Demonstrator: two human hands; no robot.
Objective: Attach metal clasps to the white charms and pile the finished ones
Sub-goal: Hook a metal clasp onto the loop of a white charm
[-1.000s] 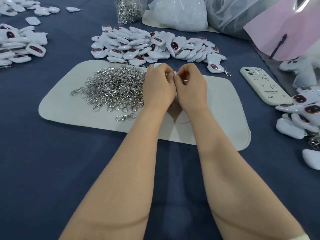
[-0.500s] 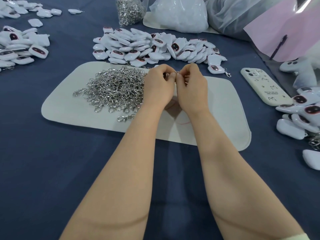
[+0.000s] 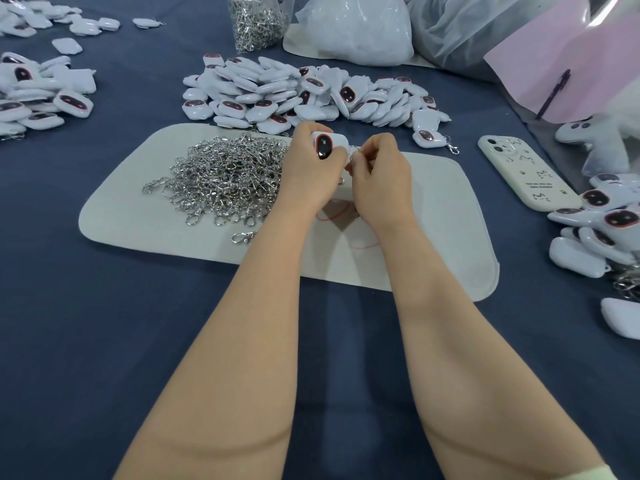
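Over the mat (image 3: 450,237), one charm (image 3: 325,145) is being gripped in the left hand (image 3: 308,171). The fingers are being kept curled round it, with its dark face turned up. At its right edge something tiny and shiny, most likely a clasp (image 3: 354,154), is being pinched tight by the right hand (image 3: 377,178). It's mostly being hidden by fingertips, so whether it's hooked on yet can't be told.

What could go wrong from here, as a guess:
- The charm is glossy, so it could get twisted out of the grip if the ring is being forced.
- The clasp is being held by very little. If it's dropped it'll probably vanish into the clasp heap (image 3: 225,174), which is touching the left hand.
- A ring that's only half closed could get tossed in with the finished ones unnoticed.

Other stuff around:
- A white bag (image 3: 353,32) and a clasp bag (image 3: 256,22) are being kept at the far edge.
- The big charm pile (image 3: 277,95) is sitting just behind the mat.
- More charms are being piled at left (image 3: 41,98) and right (image 3: 606,216).
- The right pile seems to have clasps on, so it's probably the finished one.
- A phone (image 3: 519,171) is lying between the mat and that pile, right where a hand reaching over would pass.
- A single clasped charm (image 3: 429,137) is lying just right of the hands.
- One stray clasp (image 3: 244,236) is lying beside the left wrist.
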